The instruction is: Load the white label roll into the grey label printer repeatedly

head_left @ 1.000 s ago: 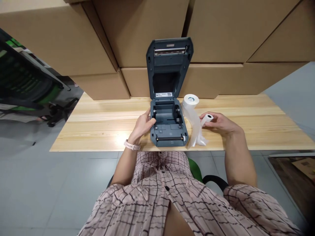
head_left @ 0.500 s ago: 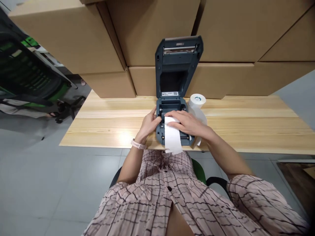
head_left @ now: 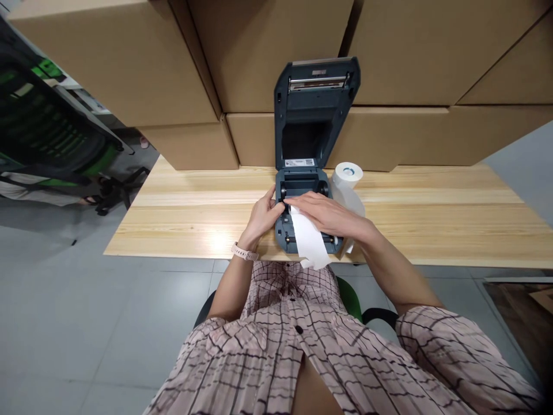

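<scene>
A dark grey label printer [head_left: 307, 124] stands at the table's front edge with its lid raised. My left hand [head_left: 263, 214] grips the left side of its base, thumb over the inner edge and fingers along the outside. Inside the base, my right hand [head_left: 330, 212] is closed over a small roll of white label paper, its fingers reaching toward my left thumb. The roll is mostly hidden under that hand. From it a label paper strip [head_left: 311, 242] with a torn end hangs over the printer's front, slanting right.
Right of the printer stands a white paper roll [head_left: 347, 173], with translucent backing paper [head_left: 352, 202] trailing off it. Cardboard boxes [head_left: 285, 52] are stacked along the back of the wooden table [head_left: 432, 219]. A black and green chair [head_left: 52, 121] and part of another person are at the left.
My right hand has turned and shifted slightly left over the roll. The strip's loose end has swung to the right. My left hand stays on the printer.
</scene>
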Demonstrator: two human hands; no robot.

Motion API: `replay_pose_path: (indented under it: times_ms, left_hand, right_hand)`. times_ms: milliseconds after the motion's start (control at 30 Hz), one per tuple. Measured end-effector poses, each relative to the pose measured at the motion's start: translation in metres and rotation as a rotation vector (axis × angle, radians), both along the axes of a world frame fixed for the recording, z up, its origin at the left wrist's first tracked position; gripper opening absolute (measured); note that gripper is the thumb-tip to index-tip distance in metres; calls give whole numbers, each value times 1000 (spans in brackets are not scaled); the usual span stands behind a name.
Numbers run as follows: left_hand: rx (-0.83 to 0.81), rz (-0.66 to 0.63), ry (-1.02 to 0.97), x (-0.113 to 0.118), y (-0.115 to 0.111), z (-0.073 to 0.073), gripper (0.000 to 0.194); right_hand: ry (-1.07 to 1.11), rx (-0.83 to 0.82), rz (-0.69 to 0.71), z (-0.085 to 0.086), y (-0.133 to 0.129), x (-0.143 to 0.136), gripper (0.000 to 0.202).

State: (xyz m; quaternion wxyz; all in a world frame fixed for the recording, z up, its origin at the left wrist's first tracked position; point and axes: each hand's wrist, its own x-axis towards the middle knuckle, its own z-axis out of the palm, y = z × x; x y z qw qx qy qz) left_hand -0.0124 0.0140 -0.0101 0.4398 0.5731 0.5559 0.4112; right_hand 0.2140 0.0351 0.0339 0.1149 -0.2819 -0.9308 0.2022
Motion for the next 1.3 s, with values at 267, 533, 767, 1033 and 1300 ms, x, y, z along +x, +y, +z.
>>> replay_pose_path:
  times_ms: [267,533,767,1033,1300]
  left_hand:
    - [11,7,-78,-1,2,-6,75]
    - [-9,23,-70,0,0,-2,77]
    - [-2,80,23,3,-4,4,75]
    - [39,147,163,4,-5,-1,76]
    - [200,-95,-124,2,6,-22,89]
  right_hand:
    - [-27,108,19,-10,-19,12,58]
    - [-22,239,-67,-5,-56,15,48]
    - [41,327,-130,-12,-91,10,48]
    - [115,387,-139,-16,-95,7,41]
    - [97,424,-158,-16,-95,8,39]
